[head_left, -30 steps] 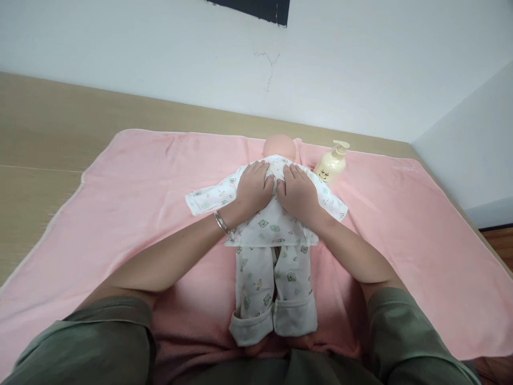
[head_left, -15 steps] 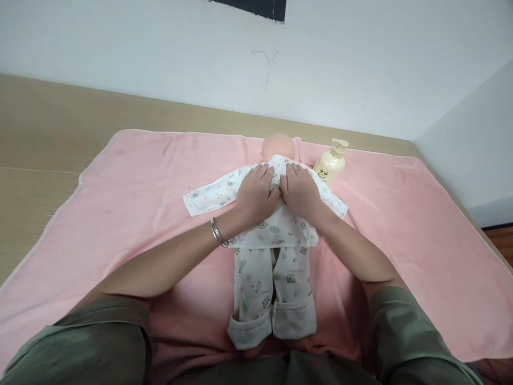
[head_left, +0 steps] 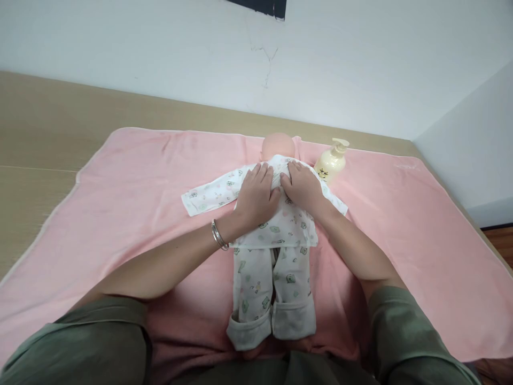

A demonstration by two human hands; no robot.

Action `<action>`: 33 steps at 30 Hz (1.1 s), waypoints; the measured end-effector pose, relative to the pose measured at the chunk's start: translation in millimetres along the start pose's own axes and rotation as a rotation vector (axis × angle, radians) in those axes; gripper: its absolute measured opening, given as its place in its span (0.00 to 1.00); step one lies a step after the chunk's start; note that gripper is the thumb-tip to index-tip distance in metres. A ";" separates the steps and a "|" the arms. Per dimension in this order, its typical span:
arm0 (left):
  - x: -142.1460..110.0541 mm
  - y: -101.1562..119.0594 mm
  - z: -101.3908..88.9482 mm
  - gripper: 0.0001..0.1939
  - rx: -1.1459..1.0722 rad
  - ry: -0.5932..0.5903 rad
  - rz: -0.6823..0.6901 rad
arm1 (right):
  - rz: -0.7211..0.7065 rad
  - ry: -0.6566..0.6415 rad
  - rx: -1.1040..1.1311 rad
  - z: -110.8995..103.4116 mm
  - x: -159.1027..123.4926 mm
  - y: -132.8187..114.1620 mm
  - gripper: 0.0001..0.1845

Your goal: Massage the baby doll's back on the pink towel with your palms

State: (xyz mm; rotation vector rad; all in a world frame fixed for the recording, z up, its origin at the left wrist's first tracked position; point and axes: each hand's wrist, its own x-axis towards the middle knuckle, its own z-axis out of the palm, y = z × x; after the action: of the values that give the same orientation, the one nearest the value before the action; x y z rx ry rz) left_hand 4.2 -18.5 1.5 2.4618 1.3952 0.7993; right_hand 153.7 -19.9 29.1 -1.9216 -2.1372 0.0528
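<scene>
A baby doll lies on a pink blanket, its bald head away from me and its face not showing. It wears a white printed top and matching trousers with turned-up cuffs. My left hand rests flat on the left side of the doll's upper back, fingers stretched out. Beside it my right hand lies flat on the right side, fingers extended. A small gap of cloth shows between the two hands. Neither hand grips anything.
A cream pump bottle stands on the blanket to the right of the doll's head. Beyond the blanket runs the edge of a wooden surface, against a white wall with a crack. A silver bangle circles my left wrist.
My hands have slid slightly apart on the doll's back, the right one a little outward. More of the top shows between them. Doll and bottle stay put.
</scene>
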 end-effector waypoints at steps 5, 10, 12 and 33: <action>16.5 -13.0 -2.8 0.27 -0.004 -0.062 -0.040 | -0.026 0.035 -0.041 1.5 -20.9 -15.5 0.32; 20.3 -18.5 1.6 0.27 0.030 -0.029 -0.029 | 0.011 0.049 -0.023 0.3 -30.4 -26.1 0.32; 13.5 -13.4 2.9 0.27 0.048 0.003 -0.007 | 0.031 0.052 0.001 1.2 -21.0 -20.0 0.29; 13.6 -14.0 4.2 0.28 -0.072 0.019 -0.100 | 0.024 -0.008 0.070 4.9 -5.8 -6.1 0.31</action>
State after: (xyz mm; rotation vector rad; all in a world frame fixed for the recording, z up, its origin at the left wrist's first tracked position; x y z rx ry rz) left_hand 1.8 0.8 -3.1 2.3164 1.4568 0.8380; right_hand 147.2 -25.6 24.6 -1.9105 -2.0891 0.1377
